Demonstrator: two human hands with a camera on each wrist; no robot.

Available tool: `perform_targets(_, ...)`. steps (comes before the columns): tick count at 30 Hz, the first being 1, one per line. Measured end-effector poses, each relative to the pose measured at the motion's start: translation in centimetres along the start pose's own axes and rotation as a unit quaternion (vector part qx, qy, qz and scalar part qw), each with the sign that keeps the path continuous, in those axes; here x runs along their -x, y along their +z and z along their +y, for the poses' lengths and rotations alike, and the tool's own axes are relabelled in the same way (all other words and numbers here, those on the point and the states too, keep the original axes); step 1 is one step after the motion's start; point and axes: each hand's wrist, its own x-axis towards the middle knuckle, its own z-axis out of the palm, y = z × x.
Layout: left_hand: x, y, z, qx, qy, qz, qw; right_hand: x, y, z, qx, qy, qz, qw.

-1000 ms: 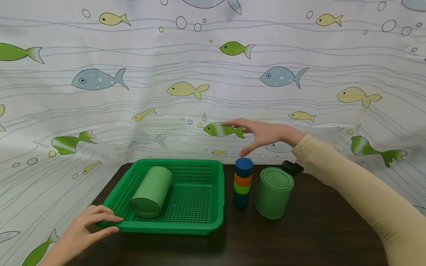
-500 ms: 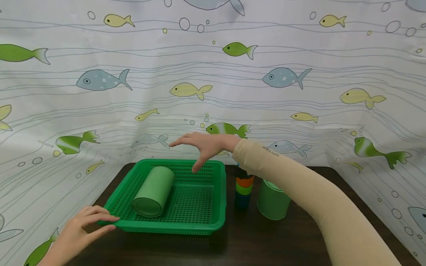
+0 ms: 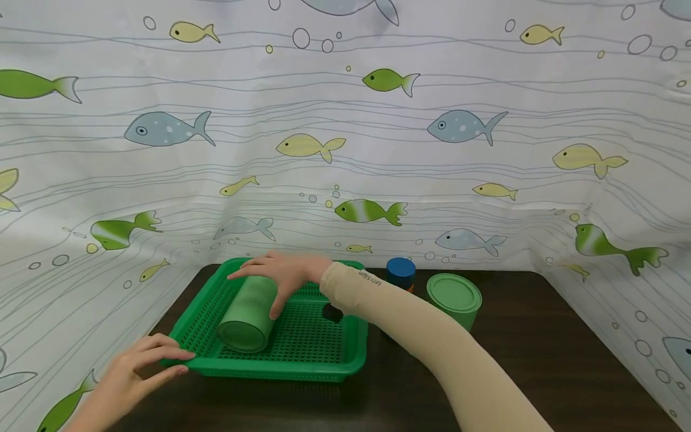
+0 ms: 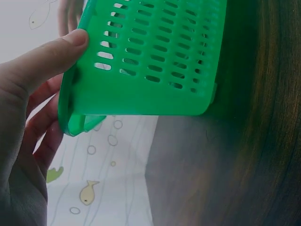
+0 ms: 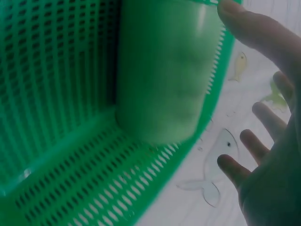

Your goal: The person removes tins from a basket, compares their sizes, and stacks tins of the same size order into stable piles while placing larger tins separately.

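A green plastic basket [image 3: 270, 367] with slotted walls stands on the dark table. Its near left corner is pinched by my left hand [image 3: 135, 369]; in the left wrist view the thumb [image 4: 66, 49] lies on the outer wall and the fingers curl behind the rim. Inside the basket, a light green can [image 3: 248, 318] lies on its side toward the left. Over that can hovers my right hand [image 3: 286, 273], fingers spread and thumb held apart. The right wrist view shows the can [image 5: 160, 70] beside the thumb, with the other fingers beyond the basket's rim.
Right of the basket stands a stack of coloured round pieces with a blue top [image 3: 400, 270], partly hidden by the right sleeve [image 3: 410, 312]. A second light green can [image 3: 454, 292] stands upright beside it. A fish-print curtain [image 3: 345, 120] hangs behind the table [image 3: 550, 354].
My right hand has swept left and down, from above the coloured stack to over the lying can. My left hand keeps its hold on the basket corner.
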Motion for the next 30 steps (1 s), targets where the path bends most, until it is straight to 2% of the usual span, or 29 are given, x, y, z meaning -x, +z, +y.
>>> perform_targets(9,0.1,0.1,-0.1,0.010,-0.002,-0.011,0.9999,-2.6,3.5,-0.7,0.017,-0.021,-0.006,0.9996)
perform_targets(15,0.2,0.0,0.0,0.021,0.000,-0.014,0.9997,-4.0,5.1,-1.8,0.016,-0.046,-0.021,0.9986)
perform_targets(19,-0.1,0.1,0.1,0.015,-0.010,-0.016,0.9997,-4.0,5.6,-1.8,0.075,-0.024,-0.027,0.9966)
perform_targets(25,-0.2,0.0,0.5,0.002,-0.022,-0.019,0.9996,-2.9,5.6,-1.8,0.152,0.010,-0.028,0.9880)
perform_targets(30,-0.1,0.0,0.5,0.006,-0.021,-0.023,0.9995,-2.1,5.7,-2.4,0.226,0.033,-0.026,0.9731)
